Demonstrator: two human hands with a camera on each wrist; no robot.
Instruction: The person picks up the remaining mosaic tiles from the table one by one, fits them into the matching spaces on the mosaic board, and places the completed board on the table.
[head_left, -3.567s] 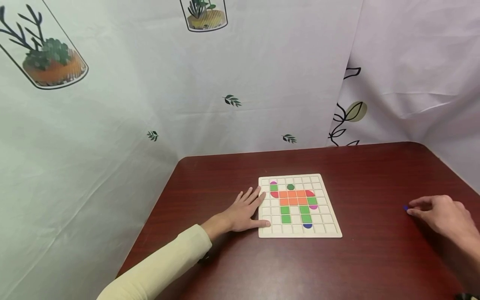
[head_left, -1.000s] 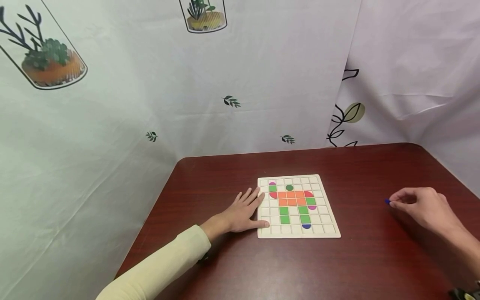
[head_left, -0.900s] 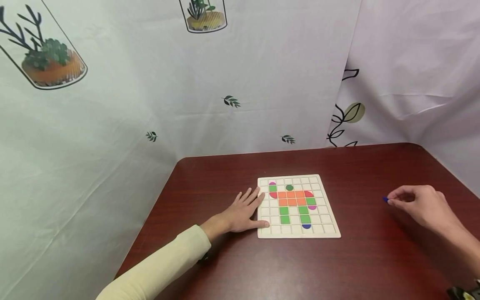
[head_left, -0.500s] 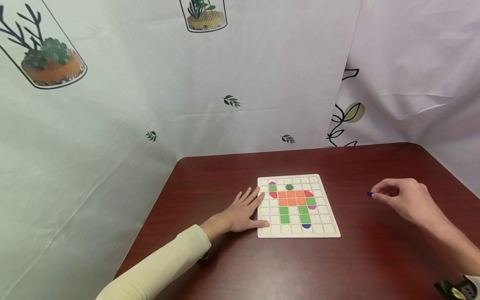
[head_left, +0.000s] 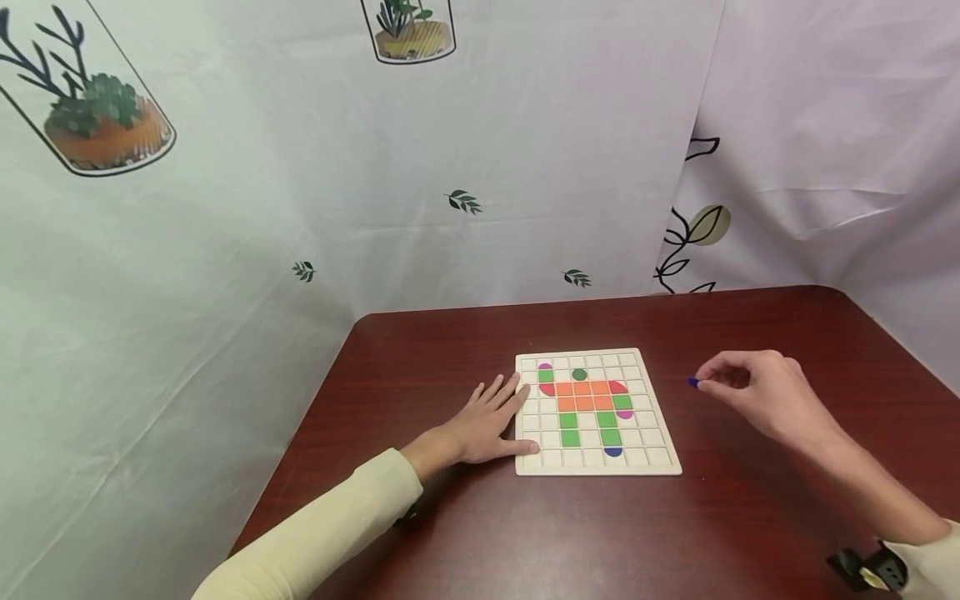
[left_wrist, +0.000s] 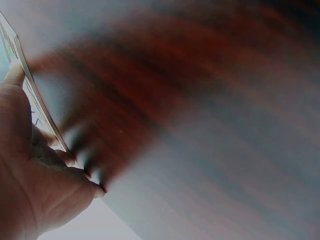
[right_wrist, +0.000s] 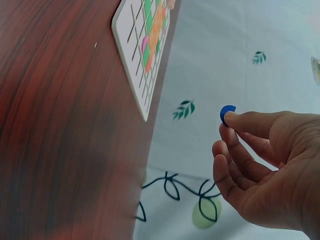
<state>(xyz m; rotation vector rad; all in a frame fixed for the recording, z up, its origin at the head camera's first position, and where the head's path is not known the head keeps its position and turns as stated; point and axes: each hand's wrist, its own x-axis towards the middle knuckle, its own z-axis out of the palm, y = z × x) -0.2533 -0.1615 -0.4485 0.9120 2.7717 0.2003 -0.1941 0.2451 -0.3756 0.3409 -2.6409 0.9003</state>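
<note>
A white grid board (head_left: 652, 436) lies on the table with coloured tiles set in its cells. Orange squares (head_left: 582, 396) form the middle, with green squares (head_left: 610, 437) around and below them. Red, pink and dark green rounded pieces sit near the top, and a blue half-round tile (head_left: 613, 452) is at the bottom. My left hand (head_left: 483, 429) rests spread at the board's left edge, thumb and a fingertip over its rim. To the right of the board, above the table, my right hand (head_left: 768, 396) pinches a small blue half-round tile (right_wrist: 227, 114) between thumb and fingertips.
The dark red wooden table (head_left: 465, 533) reaches back to a pale printed cloth (head_left: 525, 167) hanging behind and at the sides. A dark band with a small yellow part (head_left: 873, 575) is on the right wrist.
My right hand has travelled left across the table with the blue half-round tile, from the far right to near the board's right side. The left hand and the board stay in place.
</note>
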